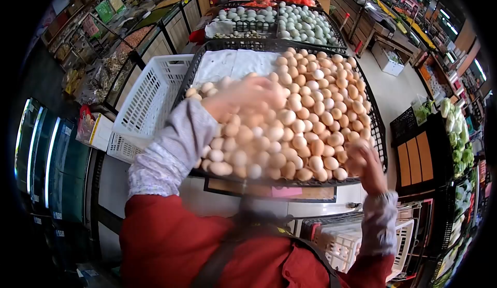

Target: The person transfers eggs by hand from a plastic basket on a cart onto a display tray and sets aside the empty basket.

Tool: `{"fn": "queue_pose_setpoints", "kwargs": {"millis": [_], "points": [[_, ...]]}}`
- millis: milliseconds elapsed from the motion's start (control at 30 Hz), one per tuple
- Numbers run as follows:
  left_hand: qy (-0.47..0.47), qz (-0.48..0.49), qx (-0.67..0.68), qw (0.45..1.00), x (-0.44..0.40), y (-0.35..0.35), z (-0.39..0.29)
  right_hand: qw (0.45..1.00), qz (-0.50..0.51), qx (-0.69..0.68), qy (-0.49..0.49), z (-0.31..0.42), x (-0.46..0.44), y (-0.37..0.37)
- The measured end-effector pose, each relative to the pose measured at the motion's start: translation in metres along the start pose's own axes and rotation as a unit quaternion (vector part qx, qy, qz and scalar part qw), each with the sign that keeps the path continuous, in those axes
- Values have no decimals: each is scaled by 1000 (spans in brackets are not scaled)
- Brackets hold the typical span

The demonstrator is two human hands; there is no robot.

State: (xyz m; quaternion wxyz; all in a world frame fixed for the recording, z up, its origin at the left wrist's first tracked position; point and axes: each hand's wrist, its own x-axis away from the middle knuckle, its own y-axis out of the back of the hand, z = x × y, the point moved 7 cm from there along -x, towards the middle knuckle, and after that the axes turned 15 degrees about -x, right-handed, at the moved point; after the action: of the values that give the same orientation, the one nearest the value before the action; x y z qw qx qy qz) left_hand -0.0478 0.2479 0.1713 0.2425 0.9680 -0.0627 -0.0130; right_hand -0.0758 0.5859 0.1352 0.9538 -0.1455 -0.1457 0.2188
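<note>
Red jacket (251,270) nearest; left hand (246,97), its opening blurred, and half-curled right hand (365,166) are over eggs (316,163) in the tray (380,130), any hold unclear. Handling eggs seems the step, calling for light fingers.

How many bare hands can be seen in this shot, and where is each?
2: the left hand, blurred, over the round brown eggs; the right hand at the near right corner of the black plastic tray. Neither is fully hidden.
</note>
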Motion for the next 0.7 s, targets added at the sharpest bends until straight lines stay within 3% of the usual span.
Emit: {"fn": "queue_pose_setpoints", "kwargs": {"millis": [33,100,233,300,333,400,467,500,567,633,667,700], "points": [[70,-32,59,995,-1,31,34,999,-1,45,11,0,-26,-33],[168,-99,-67,978,2,94,78,996,54,71,-4,-8,-76,-102],[220,-150,-116,957,-4,173,168,967,134,212,-41,-28,-172,-209],[250,-147,-146,946,-13,192,212,975,72,209,0,-32,-199,-246],[242,-157,-162,944,-17,198,231,939,159,290,98,-49,-241,-260],[252,-180,-206,928,-16,200,240,878,241,368,191,-66,-284,-288],[278,-224,-244,902,-11,203,250,947,151,281,28,-79,-301,-314],[280,-222,-242,902,-11,200,253,947,151,283,25,-88,-315,-322],[278,-237,-291,884,-5,200,245,884,176,403,160,-96,-341,-345],[248,-231,-304,890,0,193,238,864,193,444,138,-115,-364,-360],[240,-253,-352,869,2,193,235,808,221,503,213,-141,-389,-365],[231,-274,-400,844,5,193,231,782,222,536,228,-162,-406,-368]]}}
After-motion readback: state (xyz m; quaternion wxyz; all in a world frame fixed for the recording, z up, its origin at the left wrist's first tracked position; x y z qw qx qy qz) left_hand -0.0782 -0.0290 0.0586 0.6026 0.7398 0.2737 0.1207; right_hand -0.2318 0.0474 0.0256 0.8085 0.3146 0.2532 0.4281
